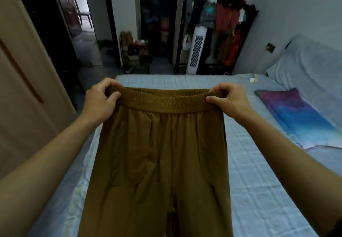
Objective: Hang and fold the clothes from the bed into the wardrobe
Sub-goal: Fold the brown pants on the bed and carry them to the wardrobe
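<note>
A small bedroom, with a full clothes rack [229,23] at the far wall. The bed [259,181] carries a pale blue sheet. Above it hang olive-brown trousers [159,153], held by the elastic waistband [166,101]: the left grip [100,99] pinches 1 end, the right grip [229,100] the other. I judge 2 risks: a weak pinch lets 1 side drop, and legs not aligned before folding give a crooked fold.

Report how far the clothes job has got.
Done: nothing visibly finished. In hand: the left hand and right hand pinch the elastic waistband of the mustard-brown trousers, held up unfolded over the pale blue bed. Left: folding them, plus perhaps the purple-and-blue cloth lying on the bed.
</note>
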{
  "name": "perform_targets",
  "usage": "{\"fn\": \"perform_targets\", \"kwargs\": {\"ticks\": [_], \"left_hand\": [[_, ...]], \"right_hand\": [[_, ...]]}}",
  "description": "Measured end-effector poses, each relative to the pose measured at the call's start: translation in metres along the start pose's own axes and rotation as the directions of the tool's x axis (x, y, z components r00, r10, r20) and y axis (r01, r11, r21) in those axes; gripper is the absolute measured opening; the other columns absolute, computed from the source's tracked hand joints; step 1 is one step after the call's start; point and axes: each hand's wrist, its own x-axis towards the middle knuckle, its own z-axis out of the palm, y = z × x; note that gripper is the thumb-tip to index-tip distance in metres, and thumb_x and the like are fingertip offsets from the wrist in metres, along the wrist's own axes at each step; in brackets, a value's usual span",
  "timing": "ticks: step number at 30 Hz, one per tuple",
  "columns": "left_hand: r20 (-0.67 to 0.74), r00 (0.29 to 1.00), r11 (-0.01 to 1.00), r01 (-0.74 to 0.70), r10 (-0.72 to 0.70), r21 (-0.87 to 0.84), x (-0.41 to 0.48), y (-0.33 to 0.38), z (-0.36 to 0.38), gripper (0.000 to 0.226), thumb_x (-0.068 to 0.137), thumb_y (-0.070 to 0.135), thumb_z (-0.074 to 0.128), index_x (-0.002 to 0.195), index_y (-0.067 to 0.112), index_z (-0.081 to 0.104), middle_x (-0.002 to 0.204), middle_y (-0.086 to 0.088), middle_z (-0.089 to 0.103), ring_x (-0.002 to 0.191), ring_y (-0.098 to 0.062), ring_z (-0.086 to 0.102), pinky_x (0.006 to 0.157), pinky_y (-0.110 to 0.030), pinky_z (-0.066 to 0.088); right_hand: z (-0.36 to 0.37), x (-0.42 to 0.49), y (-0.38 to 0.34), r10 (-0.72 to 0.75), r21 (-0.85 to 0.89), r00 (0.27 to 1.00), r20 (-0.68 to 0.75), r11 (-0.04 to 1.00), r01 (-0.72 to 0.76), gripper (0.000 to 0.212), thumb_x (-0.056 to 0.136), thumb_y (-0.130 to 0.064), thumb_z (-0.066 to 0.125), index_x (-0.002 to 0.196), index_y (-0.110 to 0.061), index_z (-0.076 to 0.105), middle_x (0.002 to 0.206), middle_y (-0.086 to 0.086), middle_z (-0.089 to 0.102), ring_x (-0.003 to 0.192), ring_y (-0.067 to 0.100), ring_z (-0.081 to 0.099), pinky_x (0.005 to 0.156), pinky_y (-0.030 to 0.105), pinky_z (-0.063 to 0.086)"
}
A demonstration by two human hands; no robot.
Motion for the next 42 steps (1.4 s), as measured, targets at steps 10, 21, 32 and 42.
{"fn": "perform_targets", "kwargs": {"ticks": [10, 21, 32, 42], "left_hand": [[0.087, 0.980, 0.976, 0.166, -0.179, 0.138, 0.077, -0.142, 0.119, 0.017, 0.092, 0.008, 0.062, 0.098, 0.024, 0.065, 0.093, 0.009, 0.064, 0.091, -0.016, 0.061, 0.076, -0.033, 0.051], [0.203, 0.900, 0.908, 0.331, -0.386, 0.257, 0.099, -0.332, 0.271, 0.024, 0.090, 0.001, 0.062, 0.095, 0.025, 0.064, 0.088, 0.017, 0.062, 0.082, 0.007, 0.055, 0.070, -0.007, 0.038], [0.252, 0.818, 0.823, 0.394, -0.517, 0.410, 0.039, -0.455, 0.368, 0.030, 0.093, 0.006, 0.060, 0.122, 0.011, 0.060, 0.113, -0.012, 0.064, 0.104, -0.030, 0.059, 0.091, -0.033, 0.044], [0.514, 0.767, 0.702, -0.118, -0.385, 0.702, -0.055, -0.436, 0.379, 0.069, 0.099, 0.058, 0.012, 0.158, 0.022, 0.012, 0.166, -0.004, 0.004, 0.153, -0.025, 0.003, 0.122, -0.051, 0.016]], "right_hand": [[0.114, 0.129, 0.146, 0.154, -0.045, 0.988, 0.031, 0.987, -0.153, 0.012, 0.076, -0.014, 0.083, 0.081, -0.020, 0.074, 0.084, 0.001, 0.071, 0.082, 0.017, 0.069, 0.074, 0.035, 0.060], [0.259, 0.194, 0.345, 0.311, -0.147, 0.936, 0.164, 0.946, -0.288, 0.017, 0.077, -0.014, 0.083, 0.077, -0.024, 0.069, 0.075, -0.015, 0.063, 0.070, 0.000, 0.058, 0.056, 0.003, 0.040], [0.363, 0.162, 0.488, 0.387, -0.357, 0.888, 0.246, 0.889, -0.289, 0.021, 0.084, -0.015, 0.075, 0.103, -0.016, 0.066, 0.110, 0.005, 0.057, 0.097, 0.018, 0.053, 0.087, 0.026, 0.040], [0.371, 0.069, 0.494, 0.228, -0.595, 0.878, 0.422, 0.800, 0.079, 0.078, 0.097, -0.061, 0.032, 0.159, -0.018, 0.010, 0.167, 0.008, -0.004, 0.153, 0.026, -0.006, 0.124, 0.045, 0.004]]}}
